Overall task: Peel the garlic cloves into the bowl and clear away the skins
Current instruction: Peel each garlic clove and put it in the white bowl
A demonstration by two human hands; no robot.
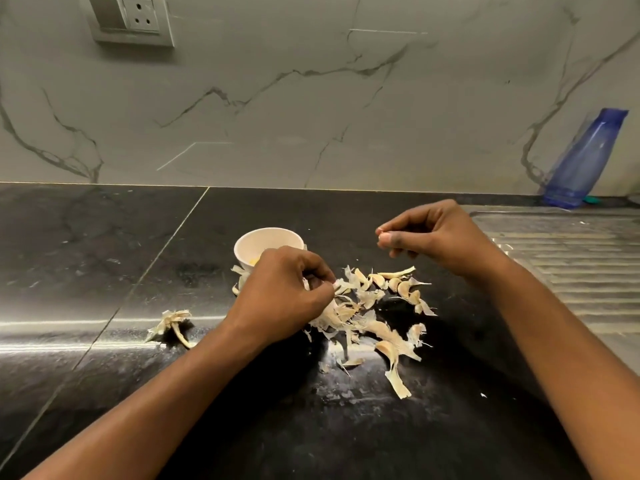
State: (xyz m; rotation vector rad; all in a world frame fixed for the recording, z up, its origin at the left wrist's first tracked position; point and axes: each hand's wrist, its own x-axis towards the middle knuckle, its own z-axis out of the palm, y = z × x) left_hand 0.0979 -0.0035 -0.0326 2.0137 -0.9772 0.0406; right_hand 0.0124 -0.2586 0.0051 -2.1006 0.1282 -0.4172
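Garlic cloves [391,282], unpeeled, lie in a short row right of centre on the black desk [104,254], touching the far edge of the heap of skins [356,318]. Your hands are apart. The left hand [291,289] is curled down into the heap, pinching at the skins, and the right hand [433,237] is raised at centre right, nipping a pale bit [381,234] too small to name. Sweep the skins carelessly and you may carry those cloves off with them. Your left hand crowds the white bowl [277,237] and could knock it. Drop the pale bit short and it is lost in the heap. The bowl shows only a yellowish patch low inside, the rest hidden. I cannot tell what the blue bottle [585,161] at far right holds.
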